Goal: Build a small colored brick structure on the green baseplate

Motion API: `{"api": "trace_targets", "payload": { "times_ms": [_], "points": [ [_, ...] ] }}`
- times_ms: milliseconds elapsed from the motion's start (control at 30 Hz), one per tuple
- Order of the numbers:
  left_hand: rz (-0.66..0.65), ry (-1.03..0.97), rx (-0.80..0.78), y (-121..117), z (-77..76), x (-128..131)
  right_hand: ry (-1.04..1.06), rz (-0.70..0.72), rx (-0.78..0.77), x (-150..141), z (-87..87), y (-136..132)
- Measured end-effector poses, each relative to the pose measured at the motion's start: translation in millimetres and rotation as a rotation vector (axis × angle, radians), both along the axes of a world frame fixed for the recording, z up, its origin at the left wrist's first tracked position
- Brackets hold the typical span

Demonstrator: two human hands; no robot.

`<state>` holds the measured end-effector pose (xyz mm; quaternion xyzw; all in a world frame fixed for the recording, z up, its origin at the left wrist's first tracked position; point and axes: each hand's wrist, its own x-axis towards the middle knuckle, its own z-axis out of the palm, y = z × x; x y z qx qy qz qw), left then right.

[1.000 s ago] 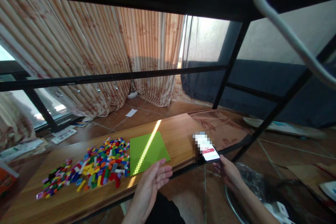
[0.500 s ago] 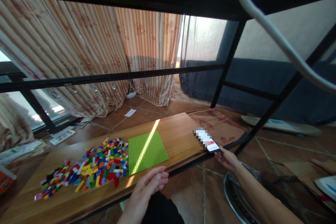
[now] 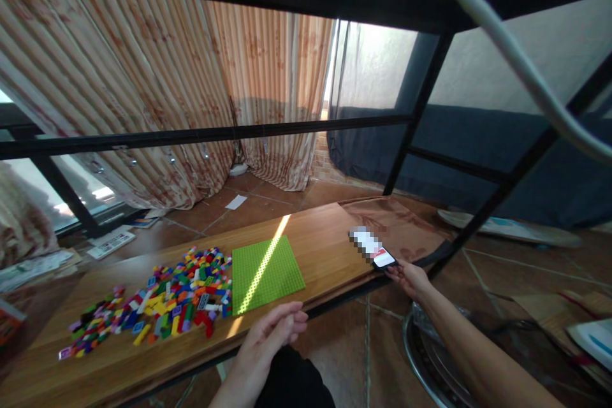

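Note:
A low wooden board (image 3: 315,242) carries a green studded baseplate (image 3: 266,273) and, to its left, a heap of small coloured bricks (image 3: 162,299). My left hand (image 3: 275,331) hovers just before the board's front edge, below the baseplate, fingers loosely curled with nothing in them. My right hand (image 3: 408,277) reaches out to the board's right end and holds the near end of a phone (image 3: 375,250) with a lit screen, which rests on the board beside a brown patterned cloth (image 3: 406,226).
A black metal frame (image 3: 421,102) with bars crosses the view above and to the right. Striped curtains (image 3: 191,95) hang behind. Papers (image 3: 112,243) lie on the tiled floor at left. A round metal rim (image 3: 425,357) sits under my right arm.
My right hand has pushed the phone farther onto the board's right end. My left hand's fingers have curled in from a flat open pose. The view has shifted slightly.

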<state>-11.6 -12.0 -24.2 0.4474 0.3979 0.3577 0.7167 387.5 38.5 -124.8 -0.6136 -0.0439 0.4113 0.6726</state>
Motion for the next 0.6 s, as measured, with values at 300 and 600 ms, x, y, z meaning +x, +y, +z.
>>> {"api": "trace_targets", "payload": {
  "times_ms": [300,600],
  "points": [
    [0.036,-0.042,-0.018,1,-4.3,-1,-0.027,-0.121,-0.009,-12,-4.3,-19],
    [0.260,0.087,0.140,-19,-34.8,-18,-0.332,0.012,0.002,-102,-21.0,-59]
  ]
}}
